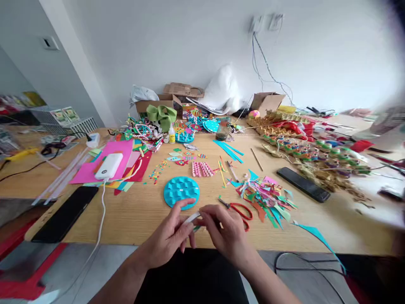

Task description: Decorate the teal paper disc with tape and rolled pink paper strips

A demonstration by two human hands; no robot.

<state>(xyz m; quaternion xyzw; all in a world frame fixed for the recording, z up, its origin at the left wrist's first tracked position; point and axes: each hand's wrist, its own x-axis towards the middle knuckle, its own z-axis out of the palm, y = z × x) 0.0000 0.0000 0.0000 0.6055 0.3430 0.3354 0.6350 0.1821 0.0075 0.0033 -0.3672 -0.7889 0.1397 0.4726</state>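
A short white strip (193, 217) is held between both hands above the table's front edge. My left hand (171, 236) pinches its lower end between thumb and fingers. The fingertips of my right hand (225, 228) close on its upper end. A bit of green shows below the strip among the fingers, too small to name. Just beyond my left fingers lies a round blue piece (181, 191) with raised shapes and small white patches. Red-handled scissors (241, 210) lie beside my right hand, partly hidden by it.
A heap of coloured scraps (265, 194) and a black phone (303, 184) lie to the right. Pink beads (202, 169) and fish cutouts (173, 158) sit farther back. At left are a second phone (66, 214) and a white power bank (109, 166) with a cable hanging over the edge.
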